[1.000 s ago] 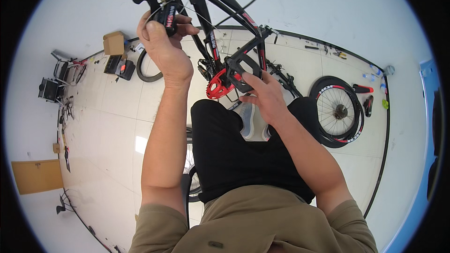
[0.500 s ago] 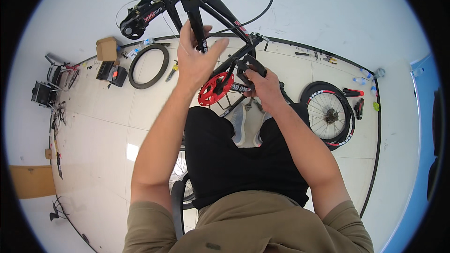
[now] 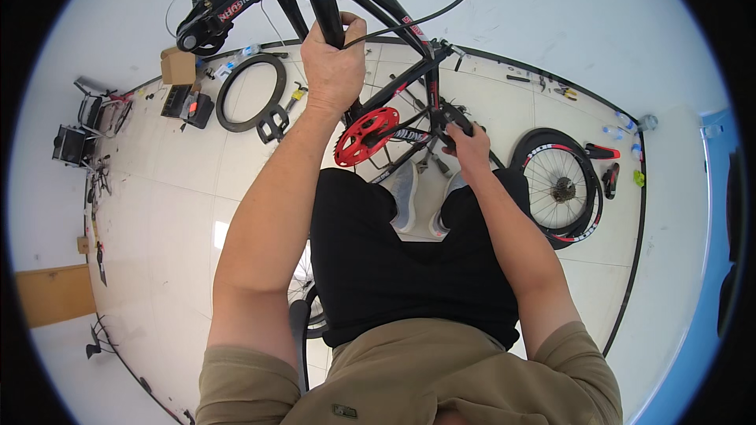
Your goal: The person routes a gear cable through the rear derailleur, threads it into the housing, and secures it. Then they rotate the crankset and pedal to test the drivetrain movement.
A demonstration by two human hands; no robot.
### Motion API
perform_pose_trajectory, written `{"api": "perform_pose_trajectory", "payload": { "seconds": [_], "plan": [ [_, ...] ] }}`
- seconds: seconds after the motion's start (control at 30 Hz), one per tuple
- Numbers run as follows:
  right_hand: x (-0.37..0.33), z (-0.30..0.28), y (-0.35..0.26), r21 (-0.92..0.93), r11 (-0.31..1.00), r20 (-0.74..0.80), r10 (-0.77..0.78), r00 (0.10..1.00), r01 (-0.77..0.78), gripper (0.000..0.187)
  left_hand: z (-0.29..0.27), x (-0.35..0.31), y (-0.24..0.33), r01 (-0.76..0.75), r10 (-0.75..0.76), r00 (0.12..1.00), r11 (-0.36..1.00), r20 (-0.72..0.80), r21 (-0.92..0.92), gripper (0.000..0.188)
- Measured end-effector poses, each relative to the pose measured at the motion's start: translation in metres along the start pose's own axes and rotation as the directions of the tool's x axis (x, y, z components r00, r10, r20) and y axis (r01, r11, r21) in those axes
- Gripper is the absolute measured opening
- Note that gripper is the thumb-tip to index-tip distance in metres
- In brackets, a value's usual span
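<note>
A black bicycle frame [image 3: 412,33] without wheels fitted stands tilted before me. Its red chainring [image 3: 368,138] faces me above my knees. Up at the left, my left hand [image 3: 335,67] is closed round a thick black frame tube [image 3: 324,12]. My right hand [image 3: 470,148] is closed on a black pedal [image 3: 457,120] to the right of the chainring; part of the pedal is hidden by the fingers. Another black pedal [image 3: 273,123] sticks out to the left, beyond my left forearm. A black cable [image 3: 441,22] loops from the frame's top.
A wheel with cassette [image 3: 561,189] lies on the floor at right, near a red-and-black saddle-like part [image 3: 602,151]. At left are a loose tyre [image 3: 250,93], an open cardboard box [image 3: 178,67] and a black toolbox [image 3: 187,106]. Tools [image 3: 565,93] and bottles lie along the far wall.
My left hand has closed round the frame tube from an open pose. My right hand has moved right and slightly down with the pedal; the opposite pedal has come into view at left.
</note>
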State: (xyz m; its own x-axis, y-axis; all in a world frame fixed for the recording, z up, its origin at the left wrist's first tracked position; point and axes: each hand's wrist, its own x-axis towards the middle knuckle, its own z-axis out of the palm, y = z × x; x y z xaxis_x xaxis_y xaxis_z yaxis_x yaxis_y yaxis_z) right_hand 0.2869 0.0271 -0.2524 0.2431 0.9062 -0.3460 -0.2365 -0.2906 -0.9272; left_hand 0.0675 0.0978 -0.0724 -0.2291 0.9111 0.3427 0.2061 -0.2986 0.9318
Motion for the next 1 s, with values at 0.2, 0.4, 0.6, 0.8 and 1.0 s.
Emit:
{"api": "perform_pose_trajectory", "payload": {
  "seconds": [0.2,0.4,0.6,0.8,1.0],
  "plan": [
    [0.002,-0.004,0.074,0.174,0.898,0.055,0.402,0.914,-0.405,0.019,0.0,0.002,-0.005,-0.071,0.071,0.997,0.997,-0.015,0.001,0.013],
    [0.0,0.005,0.1,-0.149,0.895,0.077,0.434,0.897,-0.42,0.024,-0.002,0.004,-0.005,-0.101,0.102,0.994,0.994,-0.039,0.036,0.008],
    [0.001,0.006,0.127,-0.229,0.85,0.134,0.51,0.85,-0.474,0.029,0.005,-0.004,0.006,0.021,-0.024,0.999,0.997,-0.043,-0.079,0.012],
    [0.005,0.006,0.118,-0.018,0.832,0.039,0.554,0.832,-0.554,0.023,0.002,-0.003,0.004,0.014,-0.017,0.999,0.996,-0.033,-0.088,0.011],
    [0.027,-0.018,0.077,0.561,0.729,0.15,0.377,0.914,-0.393,0.023,0.003,-0.002,-0.001,-0.005,0.001,0.999,0.997,-0.046,-0.077,0.011]
  ]
}}
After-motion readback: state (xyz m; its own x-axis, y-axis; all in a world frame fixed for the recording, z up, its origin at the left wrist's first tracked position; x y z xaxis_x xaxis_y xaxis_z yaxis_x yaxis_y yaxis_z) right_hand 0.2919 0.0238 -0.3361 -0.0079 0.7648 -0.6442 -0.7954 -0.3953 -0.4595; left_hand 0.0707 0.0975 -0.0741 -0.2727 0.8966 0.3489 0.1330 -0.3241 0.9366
